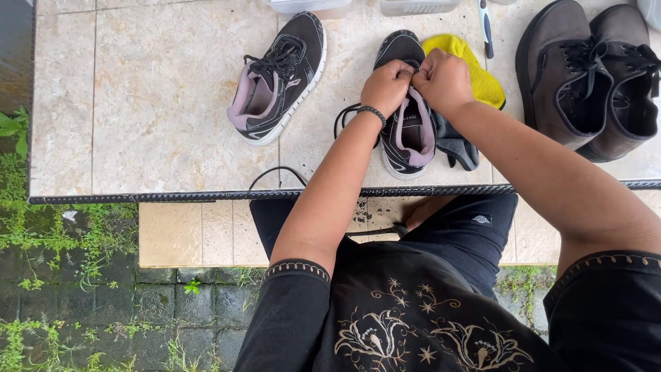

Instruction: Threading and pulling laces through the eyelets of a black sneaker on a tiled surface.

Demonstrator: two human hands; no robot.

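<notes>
A black sneaker with a pink lining (pixel 407 131) stands on the tiled ledge (pixel 158 117) right in front of me. My left hand (pixel 386 85) and my right hand (pixel 443 78) are both closed over its tongue, pinching the black lace (pixel 342 114), which loops out to the left and hangs over the ledge edge. A beaded bracelet circles my left wrist. The matching sneaker (pixel 278 79) lies laced to the left, untouched.
A yellow cloth (pixel 476 72) and a dark grey cloth (pixel 457 146) lie beside the sneaker. A pair of grey-brown lace-up shoes (pixel 585 76) sits at the right. Plastic containers and a brush handle (pixel 485 27) line the far edge. Mossy paving lies below.
</notes>
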